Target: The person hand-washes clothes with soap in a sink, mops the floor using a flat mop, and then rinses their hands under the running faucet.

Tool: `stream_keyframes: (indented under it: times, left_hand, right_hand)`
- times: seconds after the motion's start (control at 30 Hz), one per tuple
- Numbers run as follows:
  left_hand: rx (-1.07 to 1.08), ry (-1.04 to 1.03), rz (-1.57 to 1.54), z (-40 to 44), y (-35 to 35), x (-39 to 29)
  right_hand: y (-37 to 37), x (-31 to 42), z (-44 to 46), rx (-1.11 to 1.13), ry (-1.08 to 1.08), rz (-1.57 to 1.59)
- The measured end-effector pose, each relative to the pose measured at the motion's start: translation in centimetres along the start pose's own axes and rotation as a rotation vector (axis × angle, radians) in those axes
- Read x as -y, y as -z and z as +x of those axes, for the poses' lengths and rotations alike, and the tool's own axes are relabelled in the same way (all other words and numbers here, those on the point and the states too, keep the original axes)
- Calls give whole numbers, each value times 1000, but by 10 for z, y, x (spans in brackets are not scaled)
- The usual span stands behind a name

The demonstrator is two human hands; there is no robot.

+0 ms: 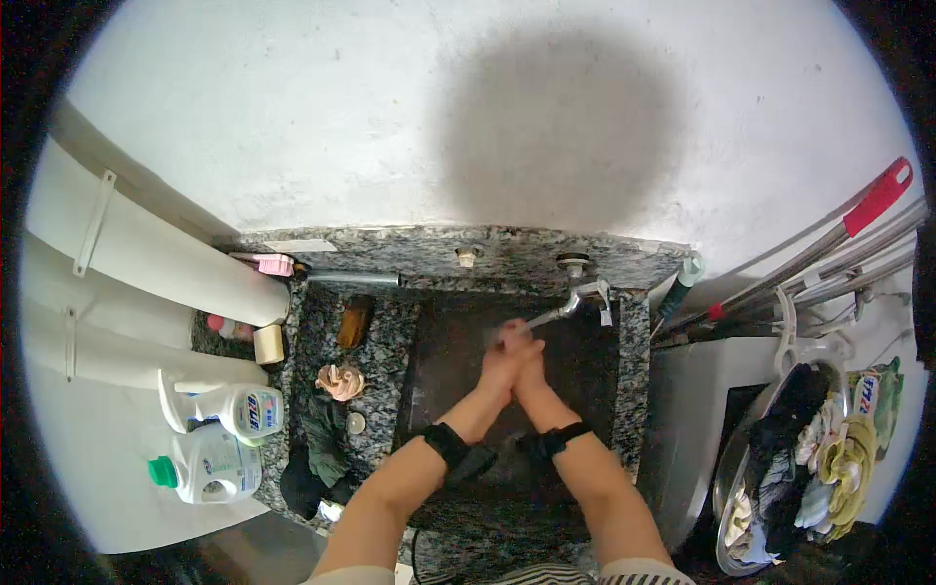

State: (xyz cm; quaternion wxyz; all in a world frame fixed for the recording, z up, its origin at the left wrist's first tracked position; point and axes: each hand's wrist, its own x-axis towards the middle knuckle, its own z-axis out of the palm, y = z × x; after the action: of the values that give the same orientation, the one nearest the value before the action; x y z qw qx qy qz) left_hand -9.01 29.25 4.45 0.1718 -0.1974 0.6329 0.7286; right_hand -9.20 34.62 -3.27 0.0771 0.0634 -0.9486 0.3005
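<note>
My left hand [498, 363] and my right hand [529, 366] are pressed together over the dark sink basin [458, 327], fingers closed and slightly blurred. Whether anything lies between them is hidden. Just above and to the right, a chrome faucet [577, 298] juts from the wall, its spout angled toward my hands. What looks like a thin stream of water [542, 319] runs from it to them. A dark band [447, 447] circles my left wrist, and another dark band [564, 439] is around the right.
Left of the basin, the speckled counter holds a brown bar [355, 322], a pinkish ruffled item [339, 382] and dark cloth [325, 444]. Further left stand a spray bottle [239, 409] and a green-capped jug [214, 466]. At right are a metal basin of clothes [723, 502] and a red-handled pole [873, 200].
</note>
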Motion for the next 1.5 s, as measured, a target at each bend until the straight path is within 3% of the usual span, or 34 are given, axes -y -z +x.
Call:
stream_keyframes:
  times: [0.03,0.1,0.13,0.2,0.23,0.3,0.33,0.47,0.53,0.67,0.73,0.77,0.83,0.87,0.9,0.97,1.0,1.07,1.13,1.2,1.27,1.3,1.37,1.43,1.5]
  left_hand:
    - [0,0,-1,2,5,-1]
    - [101,71,-308,12,15,-2]
    - [155,108,-463,18,20,-1]
    - [277,201,-765,32,23,5]
    - [282,210,-763,39,33,9]
    - [324,293,-614,49,50,8]
    - [260,329,-468,53,48,5]
    - [277,403,-444,58,48,-4]
    - [162,473,-377,62,43,-6]
    - [58,311,-465,74,38,17]
    - [-2,316,252,36,20,-33]
    - [-2,316,256,37,17,-25]
    - [10,148,-40,42,18,-2]
    - [5,150,-37,48,20,6]
    - [51,126,-195,50,21,7]
    - [98,100,-356,53,23,9]
    - [129,115,-472,49,24,-1]
    - [158,128,-592,55,34,-7]
    - [349,349,-421,66,48,-3]
    - [292,427,-347,68,50,-6]
    - [246,499,-267,71,49,-5]
    - [239,433,-247,78,51,5]
    - [227,368,-226,76,48,13]
    - [119,-18,478,62,31,19]
    - [198,-42,423,62,29,43]
  right_hand:
    - [2,2,11,29,-228,445]
    - [6,9,24,89,-688,1331]
    - [10,22,23,87,-691,1324]
    - [15,42,15,-336,-791,2267]
    - [15,41,10,-348,-794,2264]
    - [12,39,-3,3,-590,2438]
    - [8,41,-12,-72,-885,2235]
    - [17,51,-17,-97,-873,1996]
    - [28,62,-19,-157,-234,561]
    - [50,62,-2,-98,-379,629]
    - [48,56,9,-76,-461,668]
    - [42,50,14,-71,-488,682]
    - [21,37,29,-243,-766,1414]
    - [28,36,31,-207,-878,1710]
    - [22,37,33,-204,-880,1713]
    - [10,38,38,-468,-1000,2407]
    - [11,39,34,-467,-1000,2405]
    - [13,42,19,-184,-688,2396]
    - [11,45,4,-210,-811,2257]
    - [8,49,-10,-237,-932,2110]
    - [8,51,-15,-183,-177,547]
    - [15,53,-12,-185,-178,545]
    - [31,57,2,98,-585,727]
    - [17,41,8,60,-572,898]
    - [-5,13,13,-17,-531,1221]
